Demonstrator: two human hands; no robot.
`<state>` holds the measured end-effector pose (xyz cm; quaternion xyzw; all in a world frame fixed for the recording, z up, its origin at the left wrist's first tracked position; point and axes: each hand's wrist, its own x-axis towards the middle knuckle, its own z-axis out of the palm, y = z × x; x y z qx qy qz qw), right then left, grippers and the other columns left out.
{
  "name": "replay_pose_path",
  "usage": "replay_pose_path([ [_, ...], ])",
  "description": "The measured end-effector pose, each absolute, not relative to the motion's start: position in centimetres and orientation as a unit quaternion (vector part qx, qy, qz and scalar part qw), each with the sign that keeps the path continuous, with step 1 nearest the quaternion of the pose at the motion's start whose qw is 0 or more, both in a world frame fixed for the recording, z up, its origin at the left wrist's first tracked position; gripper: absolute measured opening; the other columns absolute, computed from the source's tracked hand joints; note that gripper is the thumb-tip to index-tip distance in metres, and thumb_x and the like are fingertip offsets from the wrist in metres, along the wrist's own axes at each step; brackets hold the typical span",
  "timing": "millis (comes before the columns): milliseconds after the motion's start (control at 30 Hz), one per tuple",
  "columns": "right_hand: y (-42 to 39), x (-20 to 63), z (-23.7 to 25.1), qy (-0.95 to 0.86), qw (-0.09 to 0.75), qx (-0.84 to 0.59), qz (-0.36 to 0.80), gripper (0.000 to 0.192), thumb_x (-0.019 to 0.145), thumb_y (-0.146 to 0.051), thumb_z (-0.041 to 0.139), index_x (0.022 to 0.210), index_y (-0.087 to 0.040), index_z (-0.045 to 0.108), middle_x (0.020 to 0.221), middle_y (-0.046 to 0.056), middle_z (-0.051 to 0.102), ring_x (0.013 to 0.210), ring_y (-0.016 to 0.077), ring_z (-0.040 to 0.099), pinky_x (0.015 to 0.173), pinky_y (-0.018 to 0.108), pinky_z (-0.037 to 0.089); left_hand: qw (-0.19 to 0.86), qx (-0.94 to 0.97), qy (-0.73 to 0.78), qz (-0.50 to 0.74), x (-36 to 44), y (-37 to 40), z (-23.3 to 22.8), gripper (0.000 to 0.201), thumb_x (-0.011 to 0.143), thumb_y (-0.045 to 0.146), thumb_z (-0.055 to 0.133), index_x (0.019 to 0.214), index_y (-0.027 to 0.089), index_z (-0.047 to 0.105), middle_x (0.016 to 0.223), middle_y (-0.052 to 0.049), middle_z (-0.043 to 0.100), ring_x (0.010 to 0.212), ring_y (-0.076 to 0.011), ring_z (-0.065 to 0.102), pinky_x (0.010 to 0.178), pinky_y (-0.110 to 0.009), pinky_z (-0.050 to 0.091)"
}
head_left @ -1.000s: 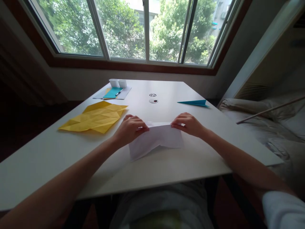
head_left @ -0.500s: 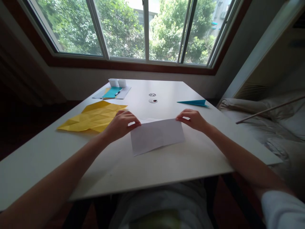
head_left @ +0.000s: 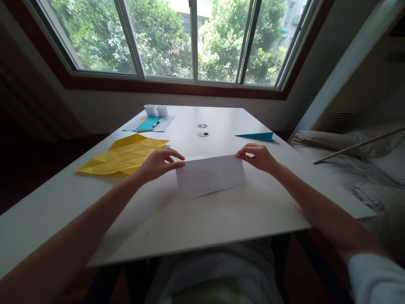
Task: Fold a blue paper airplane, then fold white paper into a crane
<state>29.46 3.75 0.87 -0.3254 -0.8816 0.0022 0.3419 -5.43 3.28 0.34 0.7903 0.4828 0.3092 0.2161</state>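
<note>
A white sheet of paper (head_left: 210, 177), seemingly folded to a long rectangle, is held over the near middle of the table. My left hand (head_left: 161, 164) pinches its upper left corner between thumb and fingers. At the upper right corner, my right hand (head_left: 257, 156) grips the paper in the same way. The lower edge of the sheet tilts, lower on the left. Just behind my left hand lies a creased yellow paper (head_left: 123, 154). Beyond my right hand is a folded blue paper plane (head_left: 257, 136).
The white table (head_left: 196, 236) reaches toward the window. At its far left stand two small white paper boxes (head_left: 156, 110), near blue paper (head_left: 148, 122) and a pen (head_left: 157, 123). Two round table inserts (head_left: 203, 134) sit mid-table. A thin stick (head_left: 357, 146) rests over bedding on the right.
The white paper has risen a little and shifted slightly away from me. My left fingers have spread somewhat, the thumb still at the corner. Other things lie unchanged.
</note>
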Motion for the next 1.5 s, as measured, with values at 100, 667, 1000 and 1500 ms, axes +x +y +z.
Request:
replay_pose_path([
  [100, 3.7, 29.5, 0.9, -0.878, 0.346, -0.330, 0.006, 0.019, 0.084, -0.034, 0.053, 0.081, -0.020, 0.066, 0.075, 0.004, 0.064, 0.067, 0.0140, 0.057, 0.059, 0.025, 0.045, 0.267, 0.778, 0.463, 0.330, -5.6, 3.5, 0.1, 0.032, 0.065, 0.047, 0.067, 0.079, 0.018, 0.070, 0.097, -0.007, 0.065, 0.068, -0.0156, 0.062, 0.054, -0.024, 0.051],
  [667, 3.9, 29.6, 0.8, -0.866, 0.368, -0.339, 0.025, 0.019, 0.083, -0.034, 0.054, 0.080, -0.020, 0.066, 0.076, 0.004, 0.065, 0.066, 0.0141, 0.057, 0.052, 0.024, 0.044, 0.358, 0.663, 0.448, 0.481, -4.7, 2.9, 0.0, 0.026, 0.057, 0.031, 0.078, 0.078, 0.018, 0.070, 0.083, -0.004, 0.070, 0.079, -0.0186, 0.064, 0.076, -0.029, 0.051],
  [1000, 3.8, 29.4, 0.8, -0.868, 0.363, -0.337, 0.024, 0.019, 0.083, -0.034, 0.055, 0.079, -0.020, 0.066, 0.075, 0.004, 0.065, 0.066, 0.0138, 0.057, 0.052, 0.024, 0.044, 0.385, 0.621, 0.458, 0.505, -4.7, 3.2, 0.0, 0.021, 0.055, 0.028, 0.078, 0.072, 0.018, 0.068, 0.072, -0.001, 0.068, 0.066, -0.0144, 0.061, 0.064, -0.026, 0.051],
  [1500, 3.2, 27.8, 0.3, -0.771, 0.464, -0.432, 0.060, 0.020, 0.076, -0.038, 0.060, 0.073, -0.019, 0.066, 0.069, 0.003, 0.067, 0.062, 0.0153, 0.059, 0.057, 0.027, 0.048, 0.608, 0.306, 0.514, 0.522, -2.0, 2.3, 0.1, 0.016, 0.073, 0.014, 0.062, 0.085, 0.016, 0.052, 0.084, -0.007, 0.061, 0.075, -0.0164, 0.065, 0.066, -0.026, 0.053],
])
